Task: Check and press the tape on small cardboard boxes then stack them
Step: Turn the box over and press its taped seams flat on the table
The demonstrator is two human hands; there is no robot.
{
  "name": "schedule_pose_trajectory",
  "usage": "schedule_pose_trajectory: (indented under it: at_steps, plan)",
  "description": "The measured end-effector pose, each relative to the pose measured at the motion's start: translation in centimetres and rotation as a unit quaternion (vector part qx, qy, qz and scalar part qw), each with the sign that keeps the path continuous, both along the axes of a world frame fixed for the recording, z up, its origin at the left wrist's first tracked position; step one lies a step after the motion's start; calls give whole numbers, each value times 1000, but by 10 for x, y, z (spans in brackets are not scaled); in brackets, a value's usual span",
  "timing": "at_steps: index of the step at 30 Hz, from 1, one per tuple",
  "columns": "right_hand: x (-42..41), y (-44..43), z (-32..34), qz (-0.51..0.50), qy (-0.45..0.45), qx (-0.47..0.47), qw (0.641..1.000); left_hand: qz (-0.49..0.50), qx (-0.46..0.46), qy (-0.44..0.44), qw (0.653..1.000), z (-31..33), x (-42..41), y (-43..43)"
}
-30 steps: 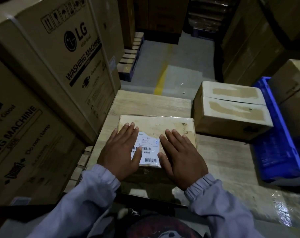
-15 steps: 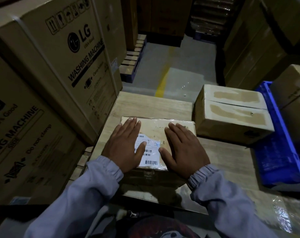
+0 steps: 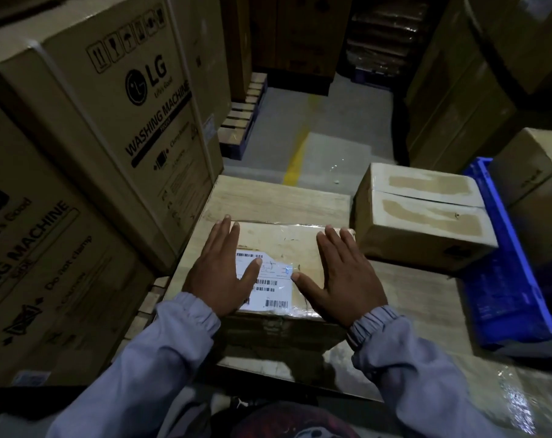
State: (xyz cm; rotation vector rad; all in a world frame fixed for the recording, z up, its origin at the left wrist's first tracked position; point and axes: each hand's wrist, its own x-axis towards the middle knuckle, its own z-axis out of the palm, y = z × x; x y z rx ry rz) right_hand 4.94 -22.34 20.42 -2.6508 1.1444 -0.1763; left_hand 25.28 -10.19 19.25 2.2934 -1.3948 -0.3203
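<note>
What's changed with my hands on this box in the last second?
The left hand and right hand slid forward and slightly apart over the box, reaching its far edge and baring more of the label. Both stay flat, gripping nothing; the box hasn't moved.

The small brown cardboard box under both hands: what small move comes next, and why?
Probably slide both hands down to grip its sides. The left hand and right hand lie flat at opposite edges of the small brown cardboard box, its glossy tape looks smooth, and a pale cardboard box sits beside it.
</note>
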Motion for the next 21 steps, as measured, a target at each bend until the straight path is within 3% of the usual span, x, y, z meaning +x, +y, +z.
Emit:
schedule_pose_trajectory:
  at_steps: [2,6,8,10,12,21]
  plan:
    - [-3,-3,-1,8,-42,24,999,0,-25,31,999,2,-1,1]
    - [-21,-3,-13,-31,-214,107,970,73,-76,153,983,-2,3,8]
    - [-34,3,-21,-83,-301,225,923,135,-50,253,957,-8,8,14]
    - [-44,15,-29,-103,-390,364,839,175,-38,335,925,-14,13,16]
    - [-49,30,-35,-115,-435,423,787,186,-37,353,916,-20,17,15]
    - [-60,32,-20,-83,-492,352,792,152,-46,379,912,-15,-2,7]
